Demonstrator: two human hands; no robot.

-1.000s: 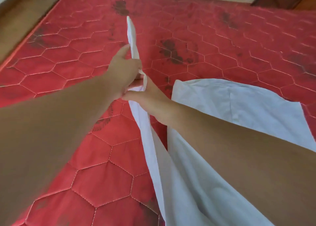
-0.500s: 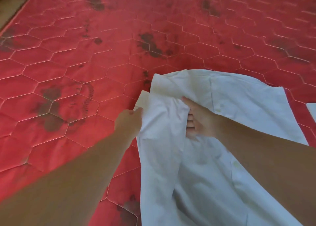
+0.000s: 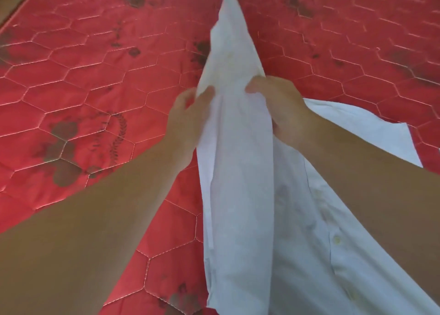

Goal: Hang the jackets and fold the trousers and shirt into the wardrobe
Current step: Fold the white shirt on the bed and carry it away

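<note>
Looking down through the head camera, you grip a white shirt (image 3: 240,148) with both hands over a red quilted mattress (image 3: 95,81). Your left hand (image 3: 188,122) pinches the cloth's edge at nine o'clock of the raised fold, fingers curled round it. Your right hand (image 3: 283,110) clutches the opposite edge at three o'clock. The fold's tip points to twelve o'clock; the rest of the shirt trails toward five o'clock, buttons (image 3: 337,239) showing.
</note>
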